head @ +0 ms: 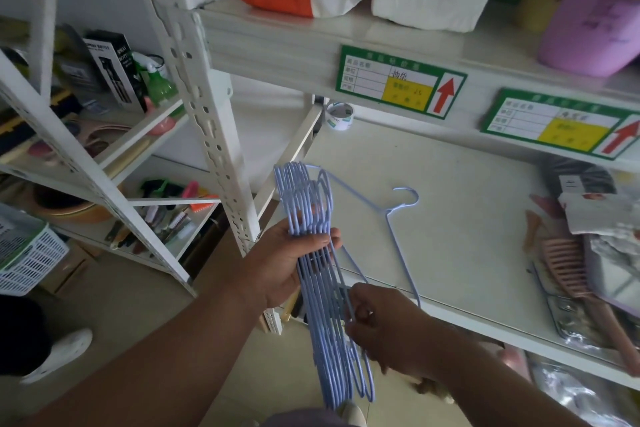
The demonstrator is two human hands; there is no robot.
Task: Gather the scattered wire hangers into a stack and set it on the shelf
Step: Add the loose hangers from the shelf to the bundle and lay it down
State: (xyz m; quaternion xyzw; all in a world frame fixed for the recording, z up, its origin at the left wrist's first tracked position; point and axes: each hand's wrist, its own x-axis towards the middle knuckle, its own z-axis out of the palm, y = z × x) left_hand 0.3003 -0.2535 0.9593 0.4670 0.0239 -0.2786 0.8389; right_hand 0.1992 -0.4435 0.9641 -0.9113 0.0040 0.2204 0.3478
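The stack of blue wire hangers [317,253] hangs edge-on just in front of the shelf [460,211], its hooks bunched at the top so the wires nest; the left hand [277,263] is closed round its neck to carry the weight. The right hand [384,329] pinches the lower wires, seemingly squaring them, while one loose hanger [398,229] lies on the shelf, touching the stack

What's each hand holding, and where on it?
Left hand grips the bundle of blue wire hangers around its middle. Right hand pinches the bundle's lower wires.
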